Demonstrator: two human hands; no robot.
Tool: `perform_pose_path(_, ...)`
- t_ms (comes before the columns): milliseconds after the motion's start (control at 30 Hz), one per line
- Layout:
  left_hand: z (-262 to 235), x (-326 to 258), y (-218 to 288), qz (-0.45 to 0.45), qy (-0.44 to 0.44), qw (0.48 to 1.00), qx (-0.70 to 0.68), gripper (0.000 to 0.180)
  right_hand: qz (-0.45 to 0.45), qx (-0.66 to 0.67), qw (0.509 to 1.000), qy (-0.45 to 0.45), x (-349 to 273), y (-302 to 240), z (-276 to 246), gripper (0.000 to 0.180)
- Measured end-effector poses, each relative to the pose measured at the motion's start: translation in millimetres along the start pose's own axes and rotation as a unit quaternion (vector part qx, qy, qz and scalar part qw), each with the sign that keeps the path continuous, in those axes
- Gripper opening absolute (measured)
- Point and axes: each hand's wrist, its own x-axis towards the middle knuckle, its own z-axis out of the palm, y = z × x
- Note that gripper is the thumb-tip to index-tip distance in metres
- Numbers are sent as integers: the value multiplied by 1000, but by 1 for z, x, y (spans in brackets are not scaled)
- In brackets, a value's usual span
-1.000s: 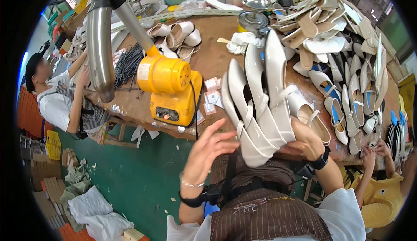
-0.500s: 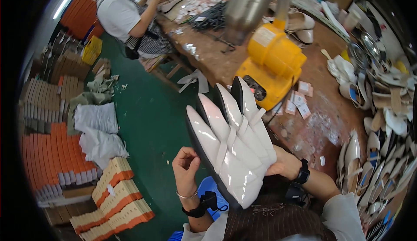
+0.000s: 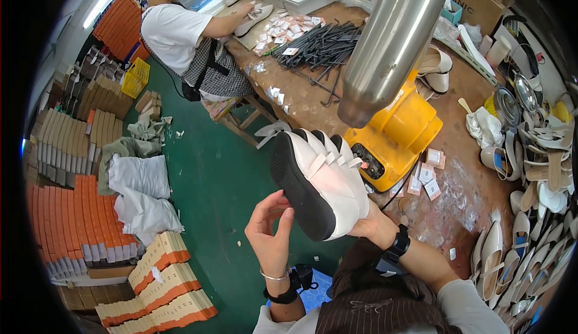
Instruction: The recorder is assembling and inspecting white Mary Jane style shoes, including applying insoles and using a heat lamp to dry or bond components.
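Observation:
My right hand (image 3: 366, 222) grips a nested stack of several white strapped shoes (image 3: 340, 180), held from behind at their lower right. One black sole (image 3: 301, 186) faces up and to the left, and some of the shoes' inner parts are hidden. My left hand (image 3: 271, 225) is open beside that sole. Its thumb and forefinger are apart, with fingertips close to the sole's edge; whether they touch it I cannot tell. Just above the shoes hangs the metal nozzle (image 3: 391, 51) of a hot-air blower with a yellow base (image 3: 397, 135).
Black hex keys (image 3: 325, 45) and small tags (image 3: 292, 30) lie on the brown worktable (image 3: 445, 183). Shoes (image 3: 536, 231) are heaped at the right. A co-worker (image 3: 186, 39) handles a shoe at the far left. Stacked boxes (image 3: 159, 280) and white sacks (image 3: 141, 183) line the green floor's left side.
The shoe stack has turned, its toes swinging so a black sole now shows where the white uppers faced me. My left hand's fingers have opened. The view has shifted slightly.

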Motion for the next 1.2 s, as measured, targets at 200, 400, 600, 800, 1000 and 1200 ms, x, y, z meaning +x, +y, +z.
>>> perform_pose_path(200, 5, 3, 6, 33, -3, 999, 29, 35, 21, 33, 999, -36, -1, -1, 3, 43)
perform_pose_path(400, 5, 0, 8, 91, 1, 995, 41, 37, 31, 59, 998, -22, 3, -3, 8, 42)
perform_pose_path(600, -3, -4, 1, 126, 24, 991, 34, 37, 73, 18, 993, -89, 4, -8, 16, 37)
perform_pose_path(800, -16, -15, -10, 149, 21, 989, -9, 42, 96, -14, 993, -70, -4, -9, 19, 33)
perform_pose_path(1000, -18, -22, -16, 163, 53, 985, -33, 41, 81, -105, 988, -77, -4, -10, 32, 28)
perform_pose_path(1200, -22, -30, -17, 133, 84, 987, -15, 36, 90, -183, 974, -101, -5, -7, 43, 30)
